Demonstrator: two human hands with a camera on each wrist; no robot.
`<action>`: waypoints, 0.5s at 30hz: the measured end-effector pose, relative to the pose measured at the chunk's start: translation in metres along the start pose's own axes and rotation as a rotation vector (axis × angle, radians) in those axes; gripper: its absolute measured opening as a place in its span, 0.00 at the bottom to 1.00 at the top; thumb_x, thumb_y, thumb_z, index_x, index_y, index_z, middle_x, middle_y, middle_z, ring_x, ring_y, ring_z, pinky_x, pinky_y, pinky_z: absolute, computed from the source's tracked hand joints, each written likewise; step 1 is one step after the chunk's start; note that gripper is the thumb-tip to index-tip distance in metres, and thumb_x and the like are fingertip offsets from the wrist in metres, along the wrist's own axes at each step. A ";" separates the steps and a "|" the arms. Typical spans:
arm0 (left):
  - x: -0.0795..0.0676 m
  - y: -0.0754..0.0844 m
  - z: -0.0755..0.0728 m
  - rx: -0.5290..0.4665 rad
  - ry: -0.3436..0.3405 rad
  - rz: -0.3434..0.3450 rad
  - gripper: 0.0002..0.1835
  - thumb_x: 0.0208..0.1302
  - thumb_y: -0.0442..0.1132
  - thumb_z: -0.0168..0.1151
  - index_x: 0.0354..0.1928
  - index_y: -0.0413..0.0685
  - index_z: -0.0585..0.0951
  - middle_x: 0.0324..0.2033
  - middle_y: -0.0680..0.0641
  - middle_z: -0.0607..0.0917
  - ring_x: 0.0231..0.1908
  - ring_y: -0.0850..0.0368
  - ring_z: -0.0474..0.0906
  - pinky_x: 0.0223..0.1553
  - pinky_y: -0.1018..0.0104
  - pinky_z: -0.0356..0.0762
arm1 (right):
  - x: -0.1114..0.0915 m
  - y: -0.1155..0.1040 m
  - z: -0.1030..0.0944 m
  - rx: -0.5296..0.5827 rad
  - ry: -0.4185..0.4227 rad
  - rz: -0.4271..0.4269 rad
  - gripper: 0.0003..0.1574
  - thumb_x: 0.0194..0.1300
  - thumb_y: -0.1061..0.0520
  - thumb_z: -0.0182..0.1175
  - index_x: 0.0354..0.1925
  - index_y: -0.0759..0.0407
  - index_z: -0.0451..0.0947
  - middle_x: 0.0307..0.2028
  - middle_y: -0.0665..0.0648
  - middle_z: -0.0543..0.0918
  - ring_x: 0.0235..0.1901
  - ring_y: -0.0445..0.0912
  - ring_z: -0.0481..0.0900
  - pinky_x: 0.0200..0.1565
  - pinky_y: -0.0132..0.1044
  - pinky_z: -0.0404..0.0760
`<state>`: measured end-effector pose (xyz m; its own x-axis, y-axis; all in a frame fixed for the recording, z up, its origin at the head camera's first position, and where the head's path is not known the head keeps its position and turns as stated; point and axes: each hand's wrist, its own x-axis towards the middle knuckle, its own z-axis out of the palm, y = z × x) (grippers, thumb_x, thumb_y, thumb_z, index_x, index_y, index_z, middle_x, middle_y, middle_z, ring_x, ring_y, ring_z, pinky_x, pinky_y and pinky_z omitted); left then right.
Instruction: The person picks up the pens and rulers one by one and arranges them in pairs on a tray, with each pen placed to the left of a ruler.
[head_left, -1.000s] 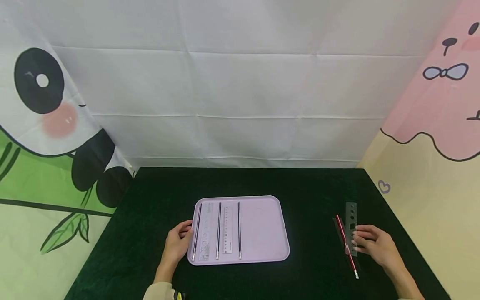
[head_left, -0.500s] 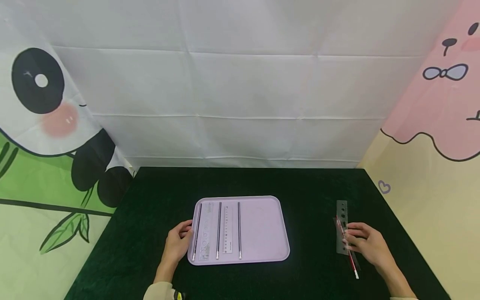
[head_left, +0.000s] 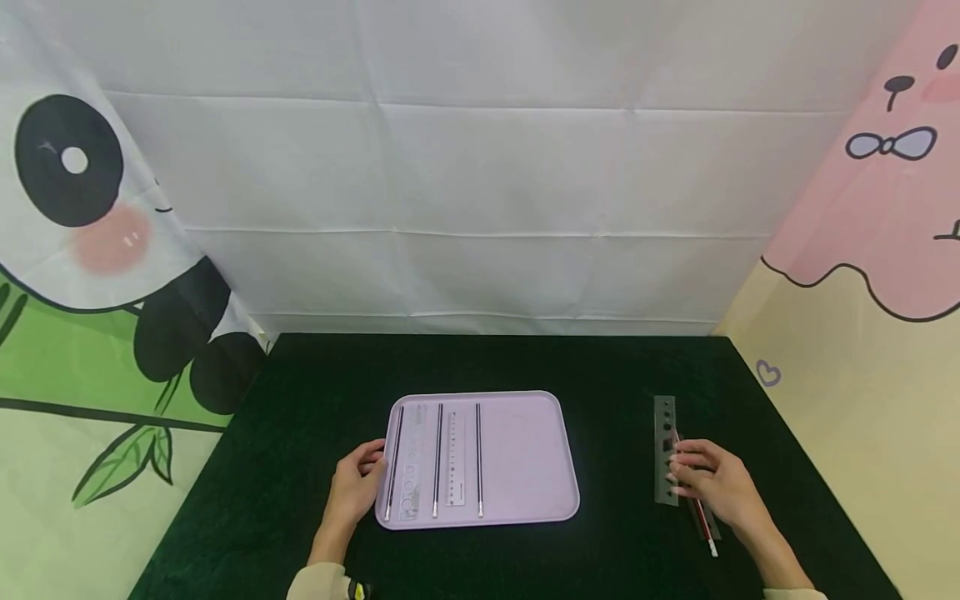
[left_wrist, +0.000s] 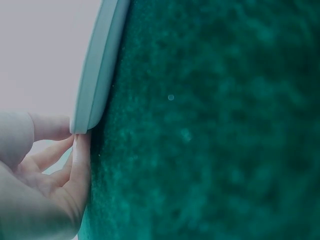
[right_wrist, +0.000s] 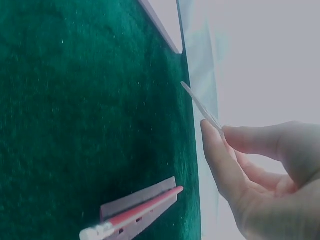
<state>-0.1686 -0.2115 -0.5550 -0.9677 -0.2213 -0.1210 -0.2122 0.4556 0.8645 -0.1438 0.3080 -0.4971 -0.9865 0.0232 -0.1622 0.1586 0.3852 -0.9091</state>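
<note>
My right hand (head_left: 716,483) pinches a clear stencil ruler (head_left: 665,412) with cut-out holes between thumb and fingers. In the right wrist view this stencil ruler (right_wrist: 197,102) shows edge-on, raised over the cloth. Below that hand lies a red pencil (right_wrist: 145,207) with a white end, on top of another clear ruler (right_wrist: 117,206). At the left, my left hand (head_left: 351,487) holds the rim of a lilac tray (head_left: 528,458), thumb and fingers at its edge (left_wrist: 97,75). Three dark pencils (head_left: 478,467) lie in the tray, alternating with a patterned clear ruler (head_left: 409,479) and a scaled ruler (head_left: 455,458).
A dark green cloth (head_left: 615,367) covers the table. Behind it hangs a white sheet (head_left: 480,275), with cartoon-printed sheets at the left (head_left: 112,333) and right (head_left: 862,350). The tray's right half shows bare lilac surface.
My right hand has moved left with the stencil ruler, away from the right table edge and past the red pencil. The left hand and the tray stay in place.
</note>
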 end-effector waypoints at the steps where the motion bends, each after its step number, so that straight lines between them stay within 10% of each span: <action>1: 0.000 0.000 0.000 0.000 0.000 0.000 0.21 0.77 0.34 0.53 0.68 0.40 0.74 0.55 0.36 0.80 0.52 0.45 0.76 0.53 0.49 0.74 | 0.000 0.000 0.001 0.004 -0.003 -0.003 0.26 0.73 0.68 0.58 0.66 0.75 0.66 0.51 0.70 0.82 0.42 0.48 0.88 0.42 0.43 0.86; 15: 0.000 -0.001 0.000 0.002 0.005 0.007 0.21 0.77 0.34 0.53 0.68 0.40 0.74 0.55 0.36 0.80 0.52 0.44 0.76 0.53 0.49 0.74 | 0.005 -0.006 0.025 -0.010 -0.002 -0.026 0.26 0.72 0.68 0.60 0.64 0.74 0.68 0.52 0.70 0.81 0.44 0.52 0.87 0.41 0.41 0.86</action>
<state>-0.1687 -0.2117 -0.5556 -0.9684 -0.2226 -0.1128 -0.2061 0.4588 0.8643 -0.1488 0.2826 -0.5022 -0.9902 0.0117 -0.1392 0.1324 0.3950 -0.9091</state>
